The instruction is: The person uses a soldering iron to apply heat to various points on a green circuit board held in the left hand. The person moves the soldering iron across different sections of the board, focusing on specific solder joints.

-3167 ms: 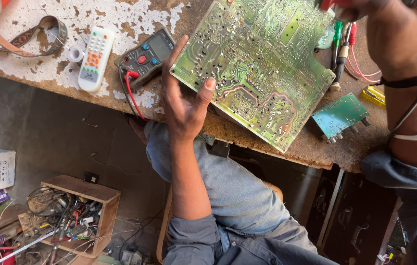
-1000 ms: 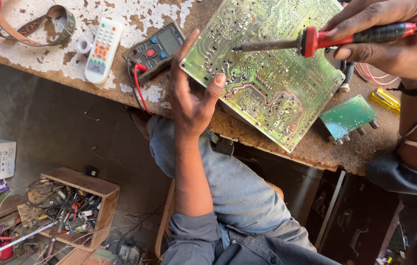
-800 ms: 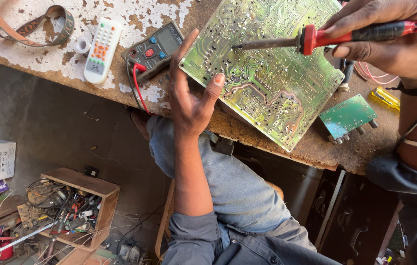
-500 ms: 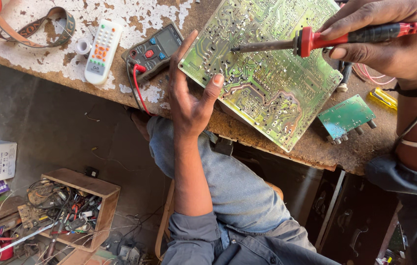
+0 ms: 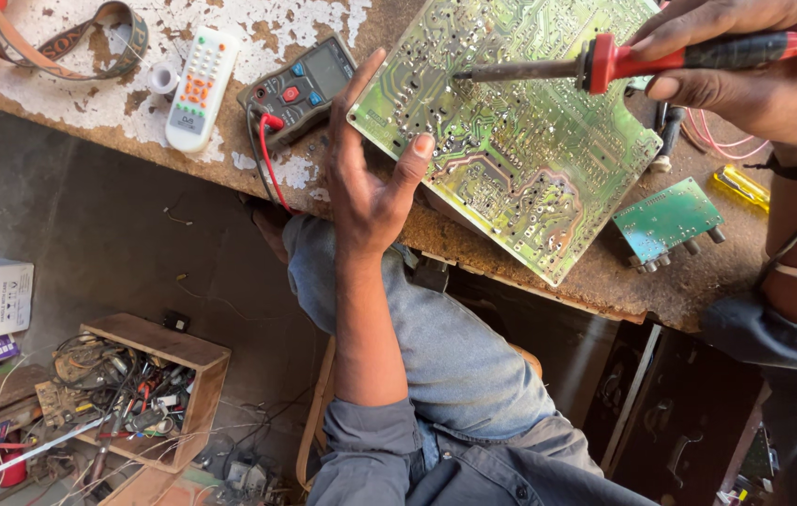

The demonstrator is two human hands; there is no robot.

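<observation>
A large green circuit board (image 5: 520,178) lies solder side up on a worn wooden bench (image 5: 604,281). My left hand (image 5: 365,178) grips its near left edge, thumb on top of the board. My right hand (image 5: 754,70) is shut on a red-handled soldering iron (image 5: 604,64), held level above the board with its dark tip pointing left over the upper middle of the board. The tip hovers close to the solder joints; whether it touches them I cannot tell.
A dark multimeter (image 5: 300,84) with a red lead and a white remote control (image 5: 197,89) lie left of the board. A small green board (image 5: 665,220) and a yellow tool (image 5: 740,186) lie to the right. A wooden box of wires (image 5: 136,389) stands on the floor.
My right hand has brought the soldering iron in over the board since the earliest frame. Over the last second the iron has drifted slightly; my left hand keeps its grip.
</observation>
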